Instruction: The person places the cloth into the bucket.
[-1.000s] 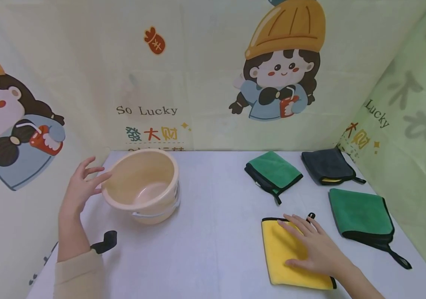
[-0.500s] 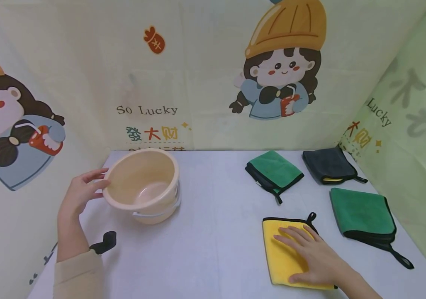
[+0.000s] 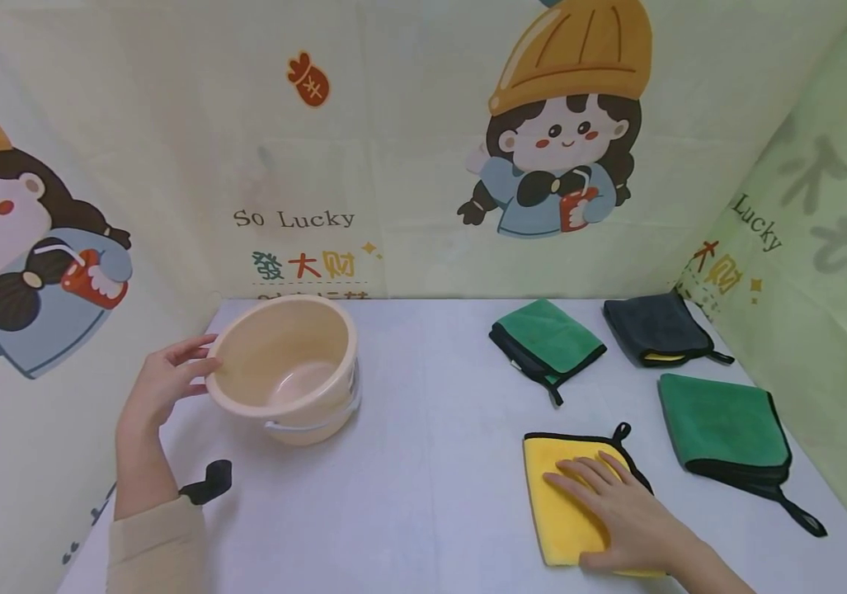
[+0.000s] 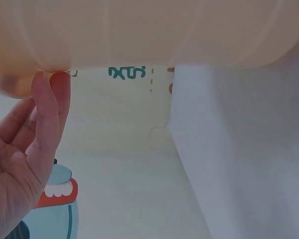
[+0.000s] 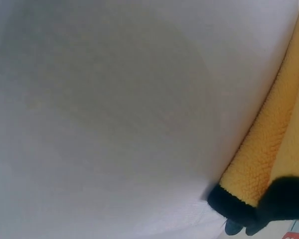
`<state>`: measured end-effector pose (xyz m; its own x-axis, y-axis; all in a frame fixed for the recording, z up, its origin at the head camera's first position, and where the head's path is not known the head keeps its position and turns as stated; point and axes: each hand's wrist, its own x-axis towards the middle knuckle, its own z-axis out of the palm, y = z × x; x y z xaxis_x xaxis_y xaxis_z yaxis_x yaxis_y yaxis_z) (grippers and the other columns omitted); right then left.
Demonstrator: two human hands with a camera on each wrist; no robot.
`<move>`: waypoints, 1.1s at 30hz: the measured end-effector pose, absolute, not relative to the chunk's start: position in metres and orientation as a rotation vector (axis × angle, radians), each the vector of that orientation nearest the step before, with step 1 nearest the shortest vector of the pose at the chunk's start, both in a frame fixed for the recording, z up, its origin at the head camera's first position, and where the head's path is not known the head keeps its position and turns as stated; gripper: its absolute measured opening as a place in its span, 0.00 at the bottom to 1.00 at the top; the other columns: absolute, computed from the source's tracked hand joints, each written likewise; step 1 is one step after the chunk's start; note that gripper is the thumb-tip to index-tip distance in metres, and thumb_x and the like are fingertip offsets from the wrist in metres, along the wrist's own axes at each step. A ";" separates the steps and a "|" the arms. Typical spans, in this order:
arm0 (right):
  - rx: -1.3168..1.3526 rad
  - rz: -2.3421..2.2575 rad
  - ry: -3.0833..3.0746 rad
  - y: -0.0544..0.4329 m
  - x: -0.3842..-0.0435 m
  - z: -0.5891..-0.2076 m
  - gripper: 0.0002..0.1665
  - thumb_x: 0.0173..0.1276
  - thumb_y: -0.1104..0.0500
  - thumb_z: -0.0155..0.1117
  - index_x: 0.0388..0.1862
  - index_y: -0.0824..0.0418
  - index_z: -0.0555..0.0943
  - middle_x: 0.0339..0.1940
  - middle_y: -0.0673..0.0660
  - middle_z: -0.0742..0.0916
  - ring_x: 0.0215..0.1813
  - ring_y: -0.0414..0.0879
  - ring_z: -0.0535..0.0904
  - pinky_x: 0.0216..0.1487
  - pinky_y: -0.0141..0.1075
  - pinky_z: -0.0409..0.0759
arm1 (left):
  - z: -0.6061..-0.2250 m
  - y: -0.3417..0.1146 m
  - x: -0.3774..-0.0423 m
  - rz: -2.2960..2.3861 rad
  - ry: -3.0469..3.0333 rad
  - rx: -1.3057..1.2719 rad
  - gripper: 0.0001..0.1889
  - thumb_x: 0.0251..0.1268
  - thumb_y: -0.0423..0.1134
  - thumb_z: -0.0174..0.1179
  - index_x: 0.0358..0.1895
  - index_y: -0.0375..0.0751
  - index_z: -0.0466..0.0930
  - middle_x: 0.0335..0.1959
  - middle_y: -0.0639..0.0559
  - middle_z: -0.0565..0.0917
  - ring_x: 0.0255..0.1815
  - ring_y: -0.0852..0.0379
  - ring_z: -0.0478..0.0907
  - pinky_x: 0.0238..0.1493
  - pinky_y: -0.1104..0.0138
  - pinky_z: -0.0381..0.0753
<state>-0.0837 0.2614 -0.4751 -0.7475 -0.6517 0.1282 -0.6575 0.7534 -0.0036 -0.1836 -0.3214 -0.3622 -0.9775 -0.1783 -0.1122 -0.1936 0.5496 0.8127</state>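
At the left, my left hand holds the near-left rim of a cream plastic bucket, which stands upright with its handle hanging down. The left wrist view shows fingertips pressed at the rim of the bucket, with other fingers partly hidden behind it. My right hand lies spread over a folded yellow towel with black trim and a hanging loop, fingers fairly straight, thumb at the near edge. In the right wrist view the yellow towel shows its fluffy folded edge; the hand is out of that view.
Beyond the yellow towel lie a green folded towel and a dark grey one. Another green towel is to the right. A printed cloth backdrop rises behind and beside the white-covered table.
My left hand's fingers have closed onto the bucket rim. On the yellow towel, my right hand has slid slightly toward me and its thumb has reached the near edge.
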 end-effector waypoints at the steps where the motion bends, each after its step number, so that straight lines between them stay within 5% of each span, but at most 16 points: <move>1: 1.059 0.072 -2.832 0.261 -0.084 -0.475 0.53 0.39 0.29 0.65 0.67 0.43 0.64 0.60 0.46 0.72 0.60 0.43 0.65 0.67 0.32 0.26 | -0.362 -0.322 -0.183 1.447 2.749 -0.330 0.33 0.64 0.51 0.52 0.69 0.41 0.57 0.61 0.34 0.64 0.49 0.53 0.71 0.36 0.74 0.79; 11: 1.069 0.111 -2.833 0.257 -0.094 -0.474 0.40 0.39 0.41 0.69 0.56 0.47 0.73 0.50 0.46 0.75 0.52 0.46 0.68 0.60 0.44 0.48 | -0.360 -0.325 -0.183 1.465 2.743 -0.286 0.33 0.64 0.51 0.53 0.68 0.38 0.57 0.58 0.35 0.66 0.35 0.73 0.71 0.36 0.73 0.79; 21: 1.175 0.131 -2.816 0.258 -0.106 -0.475 0.29 0.44 0.46 0.69 0.48 0.45 0.75 0.45 0.46 0.76 0.49 0.47 0.69 0.53 0.50 0.63 | -0.362 -0.327 -0.185 1.460 2.734 -0.293 0.34 0.64 0.52 0.53 0.69 0.39 0.56 0.59 0.35 0.66 0.34 0.74 0.72 0.37 0.73 0.79; 33: 1.196 0.146 -2.990 0.255 -0.115 -0.468 0.24 0.47 0.51 0.68 0.47 0.49 0.77 0.43 0.49 0.75 0.47 0.50 0.69 0.49 0.52 0.69 | -0.360 -0.327 -0.184 1.453 2.693 -0.307 0.35 0.64 0.52 0.53 0.70 0.41 0.55 0.60 0.35 0.65 0.35 0.73 0.73 0.38 0.72 0.79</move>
<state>-0.1147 0.2555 -0.4682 -0.7216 -0.6909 -0.0429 -0.6835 0.7209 -0.1146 -0.1842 -0.3272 -0.3598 -0.9779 -0.1429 -0.1525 -0.2060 0.5342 0.8199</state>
